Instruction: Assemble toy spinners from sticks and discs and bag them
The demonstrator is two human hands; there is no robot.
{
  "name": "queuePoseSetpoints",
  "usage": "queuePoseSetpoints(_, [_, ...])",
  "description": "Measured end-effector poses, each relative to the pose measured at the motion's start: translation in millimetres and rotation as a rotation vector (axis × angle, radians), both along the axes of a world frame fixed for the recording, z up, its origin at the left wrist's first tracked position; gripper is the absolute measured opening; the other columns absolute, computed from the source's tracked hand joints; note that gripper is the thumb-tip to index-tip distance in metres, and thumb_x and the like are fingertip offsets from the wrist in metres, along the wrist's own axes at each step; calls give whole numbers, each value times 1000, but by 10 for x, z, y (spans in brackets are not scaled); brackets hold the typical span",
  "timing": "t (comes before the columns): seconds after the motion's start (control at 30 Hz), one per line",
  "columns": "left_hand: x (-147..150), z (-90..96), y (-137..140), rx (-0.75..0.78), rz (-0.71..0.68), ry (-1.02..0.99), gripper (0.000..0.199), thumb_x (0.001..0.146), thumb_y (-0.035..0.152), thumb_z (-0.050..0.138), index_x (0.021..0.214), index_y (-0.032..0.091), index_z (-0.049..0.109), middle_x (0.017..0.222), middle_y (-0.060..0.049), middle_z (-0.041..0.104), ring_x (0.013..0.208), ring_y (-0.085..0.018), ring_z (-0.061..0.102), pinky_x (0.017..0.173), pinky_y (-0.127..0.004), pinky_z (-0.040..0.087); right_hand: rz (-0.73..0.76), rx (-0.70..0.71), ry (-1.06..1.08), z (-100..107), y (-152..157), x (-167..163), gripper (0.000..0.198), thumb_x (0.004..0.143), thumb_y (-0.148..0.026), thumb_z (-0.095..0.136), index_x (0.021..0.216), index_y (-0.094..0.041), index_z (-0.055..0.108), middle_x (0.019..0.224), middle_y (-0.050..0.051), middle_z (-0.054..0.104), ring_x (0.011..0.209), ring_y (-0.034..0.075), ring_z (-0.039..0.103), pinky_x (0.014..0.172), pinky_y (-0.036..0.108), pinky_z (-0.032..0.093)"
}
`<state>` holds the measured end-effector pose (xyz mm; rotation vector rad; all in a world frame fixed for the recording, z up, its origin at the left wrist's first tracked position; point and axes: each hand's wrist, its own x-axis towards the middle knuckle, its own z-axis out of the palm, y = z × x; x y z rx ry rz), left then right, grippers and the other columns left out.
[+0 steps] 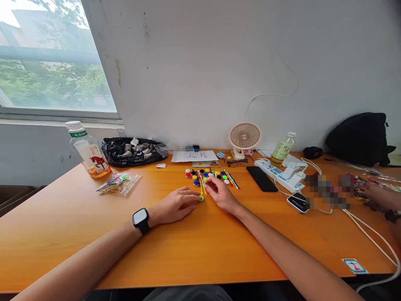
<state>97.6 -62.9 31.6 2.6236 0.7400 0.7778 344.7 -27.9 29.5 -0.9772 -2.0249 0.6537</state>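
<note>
My left hand [175, 204] lies palm down on the table, its fingers stretched out. Its fingertips reach a small bright green round piece [201, 198], touching or nearly so. Just to the right, my right hand [222, 195] has thumb and forefinger closed in a pinch beside thin yellow and green plastic sticks [202, 188]. What sits between those fingertips is too small to make out. Behind both hands are several small round plastic pieces [196, 183] in blue, red, black, white and yellow. More coloured sticks [232, 179] lie to the right of them.
At left stand a tea bottle [97, 161], a clear bag of plastic pieces [120, 184] and a black trash bag [109, 152]. A fan [244, 137], papers [194, 156], phone [262, 179], power strip [275, 174] and second bottle [283, 149] lie beyond. Another person's hand [377, 195] is at right.
</note>
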Motion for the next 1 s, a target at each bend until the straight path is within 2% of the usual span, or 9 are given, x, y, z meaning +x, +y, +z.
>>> queuePoseSetpoints(0.1, [2, 3, -2, -5, -6, -7, 35, 104, 25, 55, 138, 28, 66, 136, -7, 70, 122, -24, 65, 108, -41, 52, -55, 73, 55, 87, -15, 20, 23, 105, -43, 50, 97, -22, 57, 110, 9, 64, 104, 23, 59, 93, 36, 47])
queuePoseSetpoints(0.2, [6, 18, -16, -12, -22, -20, 30, 105, 24, 54, 130, 28, 70, 128, -7, 73, 116, -23, 67, 104, -39, 53, -6, 12, 101, 154, -65, 55, 22, 107, -43, 47, 102, -23, 55, 120, 9, 64, 117, 24, 57, 103, 38, 44])
queuePoseSetpoints(0.27, [6, 28, -27, -18, -25, -26, 28, 105, 24, 54, 126, 27, 72, 124, -7, 74, 114, -22, 67, 102, -38, 54, 36, -60, 104, 156, -94, 73, 23, 107, -45, 45, 103, -23, 53, 112, 7, 63, 109, 23, 59, 100, 38, 47])
queuePoseSetpoints(0.37, [-6, 23, -34, -30, 2, -66, 28, 104, 28, 56, 128, 26, 71, 124, -8, 74, 114, -23, 67, 102, -39, 55, 39, -133, 93, 104, -119, 74, 25, 107, -47, 43, 98, -24, 48, 95, 3, 57, 88, 20, 56, 85, 34, 50])
queuePoseSetpoints(0.5, [-33, -20, -12, -95, 170, -219, 30, 100, 39, 66, 126, 24, 67, 116, -7, 75, 103, -21, 69, 92, -36, 58, 61, -234, 75, 27, -170, 30, 23, 107, -46, 43, 101, -24, 47, 88, 0, 50, 76, 17, 48, 71, 28, 47])
queuePoseSetpoints(0.63, [-30, -40, 7, -169, 257, -333, 22, 101, 39, 66, 115, 21, 64, 103, -4, 73, 89, -16, 68, 79, -29, 56, 117, -278, 92, 22, -261, -23, 19, 106, -43, 44, 105, -25, 48, 87, -1, 48, 71, 15, 45, 68, 26, 44])
queuePoseSetpoints(0.77, [-5, -19, -6, -168, 293, -427, 21, 99, 39, 68, 105, 19, 63, 91, -2, 70, 79, -14, 65, 73, -26, 54, 162, -348, 87, 55, -322, -37, 25, 107, -50, 44, 107, -25, 50, 85, -1, 51, 67, 15, 46, 64, 26, 43])
queuePoseSetpoints(0.9, [3, -10, -29, -191, 212, -287, 21, 102, 38, 64, 106, 20, 71, 94, -3, 75, 80, -14, 66, 72, -25, 53, 203, -350, 78, 22, -306, -36, 30, 105, -52, 50, 105, -23, 58, 90, 1, 60, 80, 17, 56, 74, 29, 47])
queuePoseSetpoints(1.0, [-1, -27, -30, -182, 184, -221, 21, 103, 37, 61, 107, 21, 75, 96, -3, 77, 82, -15, 67, 75, -26, 53, 159, -376, 103, -54, -255, -34, 29, 100, -50, 58, 103, -22, 60, 89, 1, 62, 82, 18, 59, 75, 29, 49])
